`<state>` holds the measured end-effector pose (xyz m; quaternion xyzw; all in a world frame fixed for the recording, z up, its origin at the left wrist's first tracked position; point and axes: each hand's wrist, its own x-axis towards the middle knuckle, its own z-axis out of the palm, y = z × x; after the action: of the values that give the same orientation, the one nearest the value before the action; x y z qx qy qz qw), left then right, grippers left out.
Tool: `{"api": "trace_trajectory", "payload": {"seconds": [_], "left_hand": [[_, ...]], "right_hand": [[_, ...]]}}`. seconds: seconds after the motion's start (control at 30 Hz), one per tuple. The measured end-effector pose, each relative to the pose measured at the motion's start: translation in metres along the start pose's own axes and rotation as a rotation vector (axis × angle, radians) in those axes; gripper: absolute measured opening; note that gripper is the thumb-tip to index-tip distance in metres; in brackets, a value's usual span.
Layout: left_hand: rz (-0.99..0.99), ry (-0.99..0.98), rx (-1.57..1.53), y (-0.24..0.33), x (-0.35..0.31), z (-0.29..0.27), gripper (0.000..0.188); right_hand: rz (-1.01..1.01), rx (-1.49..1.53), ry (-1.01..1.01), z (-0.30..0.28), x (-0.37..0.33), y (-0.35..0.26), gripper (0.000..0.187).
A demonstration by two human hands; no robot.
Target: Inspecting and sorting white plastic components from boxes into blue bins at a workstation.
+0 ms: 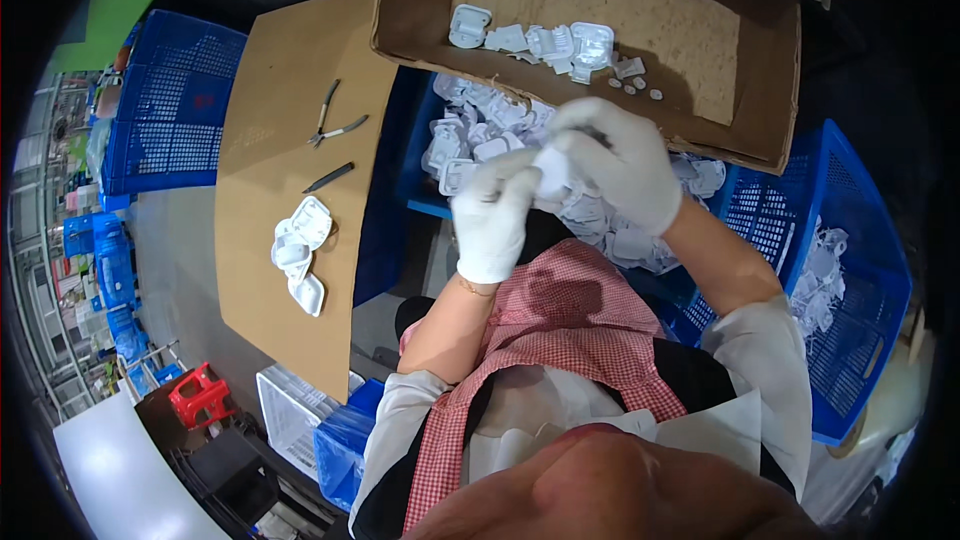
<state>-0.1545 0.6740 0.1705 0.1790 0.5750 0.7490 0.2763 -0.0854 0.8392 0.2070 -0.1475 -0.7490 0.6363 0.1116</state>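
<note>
Both my hands wear white gloves and meet over a blue crate [430,208] heaped with white plastic parts [625,243]. Between them is a small white plastic part [553,173], its outline blurred and partly covered by fingers. My left hand [492,212] pinches its left side between thumb and fingers. Curled round its upper right side are the fingers of my right hand [628,162], slightly smeared by motion.
Beyond the crate, a cardboard box [690,118] holds more white parts [590,45]. On the brown board [270,90] at left lie nippers [325,125], a dark pen-shaped tool [330,178] and white parts [300,245]. A blue basket [850,340] stands right; a red stool [200,395] lower left.
</note>
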Motion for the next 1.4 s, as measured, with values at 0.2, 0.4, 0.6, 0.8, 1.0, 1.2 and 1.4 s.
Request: {"api": "trace_trajectory", "payload": {"seconds": [0.2,0.4,0.6,0.8,1.0,1.2,1.4], "left_hand": [[0.267,-0.277,0.733,-0.037,0.014,-0.008,0.05],[0.328,-0.105,1.153,-0.088,0.014,-0.105,0.037],[0.25,-0.01,1.059,-0.174,0.006,-0.181,0.016],[0.191,-0.085,1.581,-0.24,0.014,-0.216,0.026],[0.294,0.159,1.736,-0.275,0.012,-0.205,0.039],[0.294,0.265,1.652,-0.273,0.011,-0.204,0.039],[0.299,0.276,1.606,-0.27,0.009,-0.201,0.045]], "right_hand": [[-0.188,-0.698,0.777,-0.128,-0.075,0.023,0.021],[1.107,-1.88,0.422,-0.289,-0.162,0.016,0.028],[-0.193,-1.309,0.491,-0.219,-0.067,0.041,0.021],[0.032,-0.945,-0.086,-0.088,0.143,0.133,0.051],[-0.064,-1.294,-0.094,-0.022,0.264,0.225,0.065],[0.322,-1.253,-0.453,-0.01,0.301,0.238,0.065],[0.133,-0.966,-0.256,-0.044,0.3,0.255,0.041]]}}
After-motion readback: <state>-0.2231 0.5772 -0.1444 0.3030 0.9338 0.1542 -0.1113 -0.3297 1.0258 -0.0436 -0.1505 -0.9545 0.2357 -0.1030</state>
